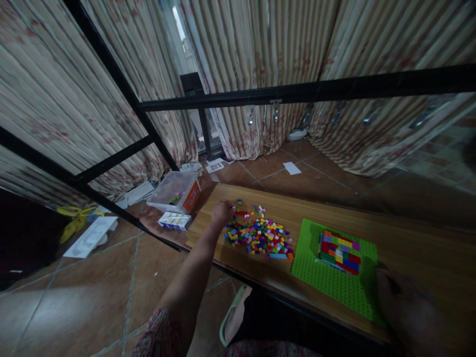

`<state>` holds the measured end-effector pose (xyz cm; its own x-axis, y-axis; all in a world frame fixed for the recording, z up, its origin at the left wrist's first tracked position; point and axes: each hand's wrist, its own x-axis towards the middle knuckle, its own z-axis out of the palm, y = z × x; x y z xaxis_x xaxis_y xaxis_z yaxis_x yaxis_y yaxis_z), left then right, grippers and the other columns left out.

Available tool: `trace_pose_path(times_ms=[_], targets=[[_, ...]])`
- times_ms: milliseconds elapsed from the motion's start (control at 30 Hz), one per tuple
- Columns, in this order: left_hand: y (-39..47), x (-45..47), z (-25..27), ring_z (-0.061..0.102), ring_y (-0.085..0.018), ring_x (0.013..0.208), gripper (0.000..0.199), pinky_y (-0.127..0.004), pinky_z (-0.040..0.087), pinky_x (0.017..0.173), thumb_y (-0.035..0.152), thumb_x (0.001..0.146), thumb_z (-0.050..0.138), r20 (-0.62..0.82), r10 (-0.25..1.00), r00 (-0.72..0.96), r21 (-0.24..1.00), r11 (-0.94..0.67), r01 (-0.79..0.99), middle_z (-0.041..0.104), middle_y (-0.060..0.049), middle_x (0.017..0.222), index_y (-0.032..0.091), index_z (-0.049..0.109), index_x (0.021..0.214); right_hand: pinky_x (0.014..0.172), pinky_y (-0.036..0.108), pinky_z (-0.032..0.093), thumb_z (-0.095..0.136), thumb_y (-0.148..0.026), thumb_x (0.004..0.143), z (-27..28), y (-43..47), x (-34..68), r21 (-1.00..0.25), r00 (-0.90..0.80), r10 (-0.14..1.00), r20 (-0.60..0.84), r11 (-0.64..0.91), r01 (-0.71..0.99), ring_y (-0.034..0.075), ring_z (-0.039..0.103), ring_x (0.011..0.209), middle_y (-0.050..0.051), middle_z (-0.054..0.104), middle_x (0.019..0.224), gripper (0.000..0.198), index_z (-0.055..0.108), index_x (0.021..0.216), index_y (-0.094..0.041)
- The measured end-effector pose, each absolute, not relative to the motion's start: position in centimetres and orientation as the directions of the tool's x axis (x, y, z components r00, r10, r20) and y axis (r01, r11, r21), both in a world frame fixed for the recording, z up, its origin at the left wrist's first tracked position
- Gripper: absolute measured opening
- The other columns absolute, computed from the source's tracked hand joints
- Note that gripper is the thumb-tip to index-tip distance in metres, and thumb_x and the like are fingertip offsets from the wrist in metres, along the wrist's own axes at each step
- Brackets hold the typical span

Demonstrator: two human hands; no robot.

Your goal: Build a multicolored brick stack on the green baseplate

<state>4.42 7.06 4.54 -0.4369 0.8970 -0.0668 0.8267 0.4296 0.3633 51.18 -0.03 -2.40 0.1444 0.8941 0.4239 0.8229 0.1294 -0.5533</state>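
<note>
At the left edge of a pile of small colourful toy bricks point(260, 235), my left hand point(222, 212) reaches down with its fingers curled together. Anything in those fingers is hidden. My right hand point(407, 302) is dark and blurred beside the right edge of a green studded baseplate point(308, 267), and its fingers cannot be made out clearly. On the baseplate sits a rectangular block of bricks point(340, 252) in red, yellow, blue, green, pink and other colours. Between the pile and the baseplate's near left edge lies a longer light-blue brick point(277, 256).
Left of the wooden bench point(238, 260) stand a clear plastic box point(163, 192) with an orange label and a small white-and-blue carton point(174, 221). A black metal frame point(230, 101) runs before the striped curtains point(256, 49). My slippered foot point(236, 315) is below the bench.
</note>
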Motion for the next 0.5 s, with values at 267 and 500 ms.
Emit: trace_pose_path(times_ms=[267,500], targets=[[8.4,4.5,4.3,0.063,-0.021,0.099,0.022,-0.028,0.046,0.084,0.018,0.077,0.057,-0.108,0.891,-0.441,0.380,0.447,0.810,0.071,-0.010,0.101,0.017,0.070,0.095,0.069,0.050,0.049,0.042,-0.048,0.082,-3.2,0.4,51.6,-0.409,0.109,0.892,0.438,0.090,0.908,0.037,0.063,0.081,0.015,0.068,0.089,0.031,0.063,0.083,-0.026],[7.4,4.7,4.8,0.064,-0.024,0.094,0.015,-0.032,0.046,0.081,0.019,0.078,0.057,-0.050,0.901,-0.432,0.453,0.406,0.794,0.070,-0.011,0.092,0.016,0.065,0.091,0.070,0.045,0.048,0.039,-0.048,0.083,-2.8,0.2,51.2,-0.427,0.120,0.914,0.388,0.063,0.902,0.034,0.063,0.082,0.015,0.068,0.088,0.039,0.066,0.085,-0.019]])
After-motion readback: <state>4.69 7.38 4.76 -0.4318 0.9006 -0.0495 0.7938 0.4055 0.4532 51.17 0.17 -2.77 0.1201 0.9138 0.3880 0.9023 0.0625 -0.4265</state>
